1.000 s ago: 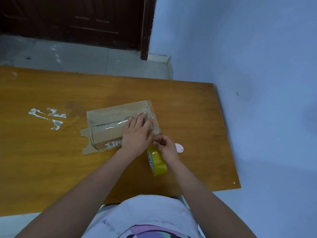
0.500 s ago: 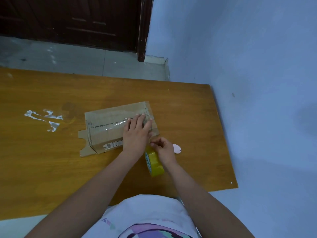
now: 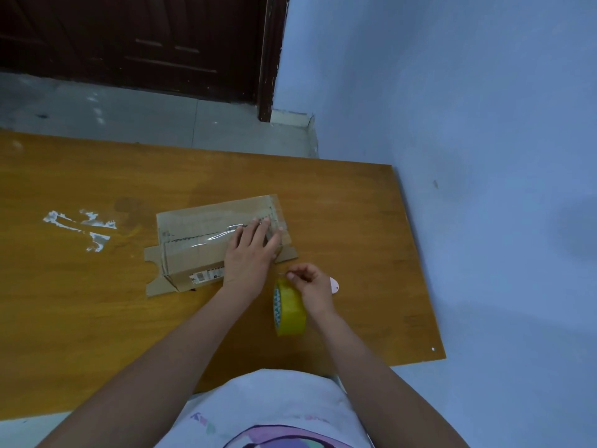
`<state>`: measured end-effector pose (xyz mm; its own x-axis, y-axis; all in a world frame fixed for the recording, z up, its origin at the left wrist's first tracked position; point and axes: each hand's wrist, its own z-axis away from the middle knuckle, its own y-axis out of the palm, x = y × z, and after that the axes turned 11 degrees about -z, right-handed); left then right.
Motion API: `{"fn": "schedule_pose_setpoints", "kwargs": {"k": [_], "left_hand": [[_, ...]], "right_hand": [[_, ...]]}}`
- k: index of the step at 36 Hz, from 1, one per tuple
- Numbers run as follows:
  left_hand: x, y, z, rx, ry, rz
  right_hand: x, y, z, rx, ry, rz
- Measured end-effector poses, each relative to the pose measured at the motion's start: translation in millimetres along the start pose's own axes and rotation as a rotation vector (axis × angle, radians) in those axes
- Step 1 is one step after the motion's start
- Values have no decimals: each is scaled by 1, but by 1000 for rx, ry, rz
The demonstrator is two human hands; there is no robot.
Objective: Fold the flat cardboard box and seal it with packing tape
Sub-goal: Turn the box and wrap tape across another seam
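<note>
Nearest the camera is the person's white printed shirt, with both bare forearms reaching forward over the near edge of the orange-brown wooden table. Just past that, the yellow roll of packing tape stands on its edge on the table, touching the wrist side of the right hand. That hand has its fingers curled and its thumb and fingertips pinched together above the roll; whether a thin strip of tape lies between them is too fine to tell. A small pale pink oval tag peeks out on the table just beyond the right hand.

Further on, the left hand lies palm down with straight fingers on the right part of the flattened brown cardboard box, pressing it to the table and gripping nothing. The box lies near the middle of the table, slightly askew, with a glossy strip of clear tape along its top, a white barcode label on its near side and a notched flap sticking out at its left end.

To the left, white torn residue marks the tabletop. Beyond the table are grey floor tiles, a dark brown wooden door and a pale blue wall
</note>
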<state>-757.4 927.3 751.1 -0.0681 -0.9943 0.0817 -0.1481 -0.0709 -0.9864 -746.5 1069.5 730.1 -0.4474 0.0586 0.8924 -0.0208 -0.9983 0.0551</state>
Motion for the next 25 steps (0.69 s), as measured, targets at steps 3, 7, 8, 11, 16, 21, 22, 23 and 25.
{"fn": "schedule_pose_setpoints", "kwargs": {"k": [3, 7, 8, 11, 16, 21, 22, 23, 25], "left_hand": [[5, 1, 0, -14, 9, 17], [13, 0, 2, -9, -2, 51], [15, -1, 2, -12, -3, 64], [26, -1, 2, -20, -17, 110], [36, -6, 0, 0, -44, 180], [24, -16, 5, -77, 66, 190], [18, -20, 6, -96, 108, 203], [10, -23, 8, -106, 162, 234], [-8, -29, 12, -49, 288, 341]], "right_hand": [[2, -4, -3, -25, 36, -47], [11, -16, -6, -27, 80, -34], [14, -19, -7, -26, 87, -1], [25, -32, -12, -3, 112, 137], [31, -42, -24, 40, 165, 316], [20, -33, -34, 41, 180, 386], [17, -30, -36, 21, 165, 381], [15, -27, -38, 2, 147, 379], [15, -23, -41, -22, 113, 395]]}}
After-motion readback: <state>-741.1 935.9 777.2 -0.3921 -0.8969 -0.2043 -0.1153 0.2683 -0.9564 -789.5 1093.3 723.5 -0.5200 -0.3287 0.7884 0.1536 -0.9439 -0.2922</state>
